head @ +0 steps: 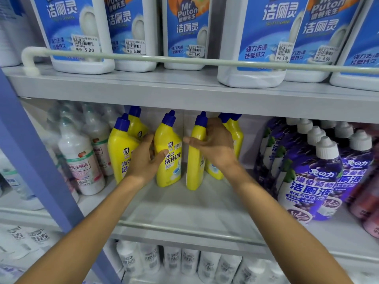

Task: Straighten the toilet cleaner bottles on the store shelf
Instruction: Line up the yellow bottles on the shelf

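Observation:
Several yellow toilet cleaner bottles with blue caps stand on the middle shelf (184, 206). My left hand (143, 162) holds the middle yellow bottle (170, 173), with the thumb on its front label and the fingers along its left side. That bottle faces forward. My right hand (215, 144) grips the yellow bottle to its right (193, 175), which is turned edge-on; the thumb points left across it. Another yellow bottle (120, 148) stands at the left, partly behind my left hand. More yellow bottles (238, 134) stand behind my right hand.
White and pink bottles (82, 160) crowd the left of the shelf, and purple bottles (313, 181) the right. Large blue-labelled jugs (78, 33) sit above behind a rail (184, 60). A blue upright post (30, 150) stands at the left. White bottles fill the shelf below.

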Action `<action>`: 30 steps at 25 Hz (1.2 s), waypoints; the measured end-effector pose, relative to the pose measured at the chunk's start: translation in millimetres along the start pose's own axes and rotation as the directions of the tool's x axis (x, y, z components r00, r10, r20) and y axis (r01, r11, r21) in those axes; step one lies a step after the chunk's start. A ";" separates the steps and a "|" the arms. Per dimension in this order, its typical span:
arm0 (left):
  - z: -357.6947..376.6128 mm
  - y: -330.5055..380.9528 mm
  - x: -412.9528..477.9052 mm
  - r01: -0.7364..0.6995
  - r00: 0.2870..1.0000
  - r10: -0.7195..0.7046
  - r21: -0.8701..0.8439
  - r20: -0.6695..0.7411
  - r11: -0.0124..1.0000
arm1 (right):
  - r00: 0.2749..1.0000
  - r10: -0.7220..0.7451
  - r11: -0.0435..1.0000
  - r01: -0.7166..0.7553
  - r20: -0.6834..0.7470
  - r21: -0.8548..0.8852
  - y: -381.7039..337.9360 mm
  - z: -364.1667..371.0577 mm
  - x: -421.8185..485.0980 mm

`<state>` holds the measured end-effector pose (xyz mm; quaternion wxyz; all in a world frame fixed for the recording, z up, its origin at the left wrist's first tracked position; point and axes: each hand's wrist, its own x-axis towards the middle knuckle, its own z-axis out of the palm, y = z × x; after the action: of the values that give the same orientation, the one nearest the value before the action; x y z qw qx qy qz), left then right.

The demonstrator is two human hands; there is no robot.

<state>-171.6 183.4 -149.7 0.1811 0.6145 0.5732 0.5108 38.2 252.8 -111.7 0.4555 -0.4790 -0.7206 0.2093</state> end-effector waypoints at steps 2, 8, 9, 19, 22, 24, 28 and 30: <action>5.6 0.7 1.6 -0.024 0.999 0.024 -0.005 -0.029 1.000 | 0.999 0.008 1.000 -0.008 0.041 0.003 5.7 9.8 -5.6; 21.1 -12.2 7.1 0.037 0.994 -0.023 0.123 -0.108 0.992 | 0.944 0.017 0.999 -0.028 0.330 0.027 23.0 -10.0 4.8; 24.2 -12.1 9.5 0.034 0.992 -0.016 0.136 -0.125 0.990 | 0.969 0.022 1.000 -0.022 0.247 0.000 21.2 -0.9 8.6; 34.9 -39.1 38.0 0.023 0.987 -0.007 0.098 -0.160 0.995 | 0.995 0.060 0.911 -0.089 -0.085 -0.404 24.0 39.5 33.3; 35.8 -41.0 48.9 0.011 0.993 -0.005 0.050 -0.118 0.999 | 0.985 0.099 0.871 -0.155 -0.143 -0.467 33.1 36.1 40.9; 37.1 -40.7 57.6 0.035 0.997 -0.034 0.008 -0.071 0.999 | 0.979 0.102 0.862 -0.176 -0.177 -0.476 38.1 34.6 42.3; 41.7 -43.0 67.3 0.068 0.996 -0.075 -0.118 -0.055 0.991 | 0.993 0.037 0.948 -0.071 -0.114 -0.311 51.4 27.4 39.2; 47.0 -43.2 69.3 0.078 0.992 -0.090 -0.133 -0.085 0.988 | 0.993 0.017 0.968 -0.046 -0.117 -0.245 56.3 24.0 39.6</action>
<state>-167.2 274.0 -174.9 0.2156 0.5531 0.5719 0.5661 40.8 316.5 -147.1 0.4292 -0.5545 -0.7062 0.0976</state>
